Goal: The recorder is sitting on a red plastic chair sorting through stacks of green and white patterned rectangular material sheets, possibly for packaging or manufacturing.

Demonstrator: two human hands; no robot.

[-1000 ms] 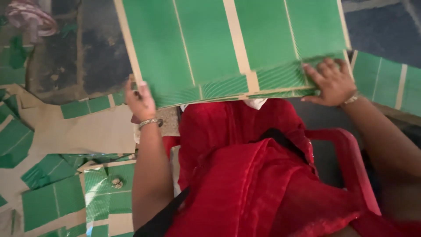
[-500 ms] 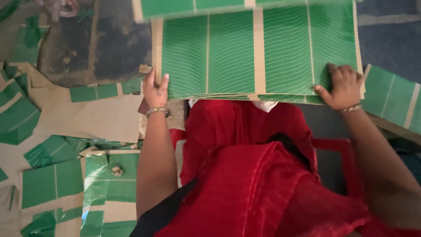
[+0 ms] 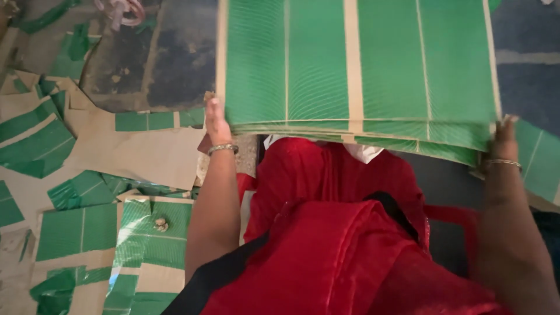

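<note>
Filling the upper middle of your view, the stack of green sheets (image 3: 361, 64) is the biggest thing you have in hand: wide panels of green with thin pale lines and tan paper borders, layered so that several lower edges fan out along the near side. You hold it up over your lap, above the red cloth (image 3: 344, 233) that covers your knees. Below and to your left, the floor (image 3: 151, 64) is strewn with brown paper (image 3: 146, 154) and loose green offcuts (image 3: 79, 230), some flat, some crumpled, and a small round object (image 3: 160, 224) lies on one of them. More green sheets (image 3: 539, 163) lie at the far right edge, just beside your arm. Your left hand (image 3: 214, 123) has its grip clamped on the stack's left lower corner, fingers hidden under the sheets, a thin bangle at the wrist. Your right hand (image 3: 504, 140) grips the right lower corner the same way, mostly hidden behind the edge, with a bangle too.
</note>
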